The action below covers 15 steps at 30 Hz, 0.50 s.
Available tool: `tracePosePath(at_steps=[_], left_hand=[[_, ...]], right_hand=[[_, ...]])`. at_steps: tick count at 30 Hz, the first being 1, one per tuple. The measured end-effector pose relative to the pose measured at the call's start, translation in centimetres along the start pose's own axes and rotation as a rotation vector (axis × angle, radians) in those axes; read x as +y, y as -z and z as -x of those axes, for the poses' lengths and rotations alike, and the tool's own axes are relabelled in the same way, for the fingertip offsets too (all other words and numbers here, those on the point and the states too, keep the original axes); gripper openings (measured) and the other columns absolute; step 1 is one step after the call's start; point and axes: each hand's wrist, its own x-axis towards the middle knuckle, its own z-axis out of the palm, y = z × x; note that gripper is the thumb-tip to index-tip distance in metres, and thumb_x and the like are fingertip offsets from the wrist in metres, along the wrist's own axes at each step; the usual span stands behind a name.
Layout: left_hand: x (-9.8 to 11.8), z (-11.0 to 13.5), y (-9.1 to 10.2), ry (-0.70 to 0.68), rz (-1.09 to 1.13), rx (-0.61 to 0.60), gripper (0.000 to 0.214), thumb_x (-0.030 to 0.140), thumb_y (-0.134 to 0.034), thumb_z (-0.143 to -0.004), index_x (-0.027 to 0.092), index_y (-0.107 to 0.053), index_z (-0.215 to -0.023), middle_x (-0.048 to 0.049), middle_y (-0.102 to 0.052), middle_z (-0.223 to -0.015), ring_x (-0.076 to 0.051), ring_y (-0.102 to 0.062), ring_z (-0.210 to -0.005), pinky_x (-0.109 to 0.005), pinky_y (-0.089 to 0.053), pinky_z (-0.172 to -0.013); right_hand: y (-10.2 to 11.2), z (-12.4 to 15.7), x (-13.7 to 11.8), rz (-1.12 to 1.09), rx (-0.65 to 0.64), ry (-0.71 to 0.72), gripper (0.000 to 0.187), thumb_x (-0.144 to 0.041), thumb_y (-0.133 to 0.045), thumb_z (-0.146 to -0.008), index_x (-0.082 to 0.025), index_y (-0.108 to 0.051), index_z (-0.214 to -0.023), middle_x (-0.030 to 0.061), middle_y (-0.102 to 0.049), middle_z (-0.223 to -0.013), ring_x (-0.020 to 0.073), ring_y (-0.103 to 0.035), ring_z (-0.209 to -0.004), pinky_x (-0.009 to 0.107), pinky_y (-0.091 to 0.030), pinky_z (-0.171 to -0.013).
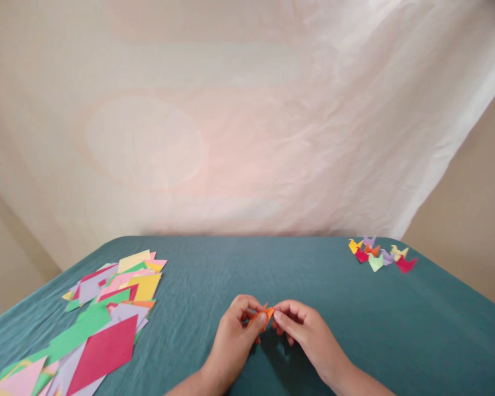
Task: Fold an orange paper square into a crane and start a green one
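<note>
Just above the front middle of the table, a small folded orange paper piece is held between my two hands. My left hand pinches its body between thumb and fingers, covering much of it. The fingertips of my right hand are closed on the pointed right end of the same paper. A thin orange tip sticks up beyond my left thumb. The folded shape looks like the paper cranes at the back right, though its full form is hidden by my fingers.
Loose coloured paper sheets lie spread in overlapping piles along the left side. Several small folded paper cranes stand grouped near the back right edge. A dark green cloth covers the table, and a pale hanging sheet rises behind it.
</note>
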Motion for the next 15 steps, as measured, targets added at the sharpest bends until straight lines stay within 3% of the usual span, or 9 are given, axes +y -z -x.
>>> tracePosePath(at_steps=[10, 15], left_hand=[[0.48, 0.39, -0.05, -0.116, -0.057, 0.062, 0.01, 0.025, -0.057, -0.08, 0.017, -0.058, -0.075, -0.005, -0.055, -0.092, -0.015, -0.054, -0.079, -0.022, -0.045, -0.063], [0.59, 0.46, 0.06, -0.123, -0.068, 0.047, 0.009, 0.024, -0.056, -0.081, 0.017, -0.059, -0.076, -0.0053, -0.055, -0.092, -0.015, -0.054, -0.078, -0.022, -0.045, -0.061]], right_hand=[[-0.07, -0.22, 0.6, 0.05, -0.024, -0.013, 0.029, -0.044, -0.059, -0.082, -0.016, -0.065, -0.08, 0.0006, -0.058, -0.066, 0.0116, -0.049, -0.057, 0.021, -0.036, -0.049], [-0.08, -0.17, 0.52, 0.058, -0.026, -0.003, 0.03, -0.044, -0.058, -0.083, -0.016, -0.066, -0.08, 0.0007, -0.058, -0.066, 0.0114, -0.048, -0.056, 0.021, -0.036, -0.049]])
